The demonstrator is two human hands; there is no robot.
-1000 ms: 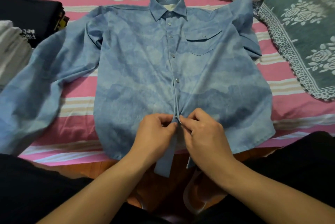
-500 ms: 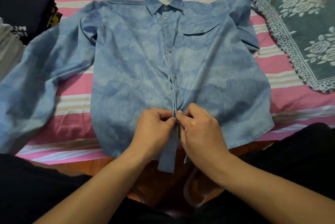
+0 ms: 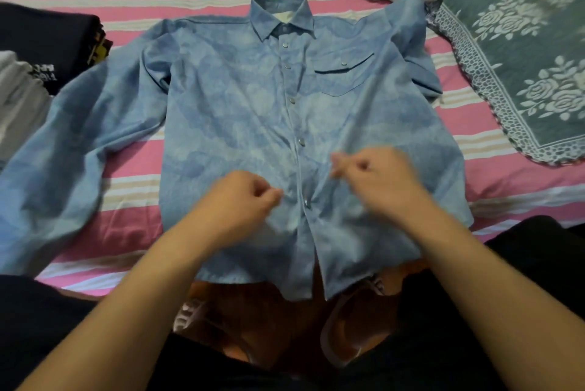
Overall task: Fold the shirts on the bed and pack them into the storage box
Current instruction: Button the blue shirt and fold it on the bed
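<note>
White lettering on the dark folded garment (image 3: 44, 42) at left is too blurred to read.

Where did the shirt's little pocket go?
In the head view, the chest pocket sits right of the button row, below the collar, far beyond both hands.
</note>
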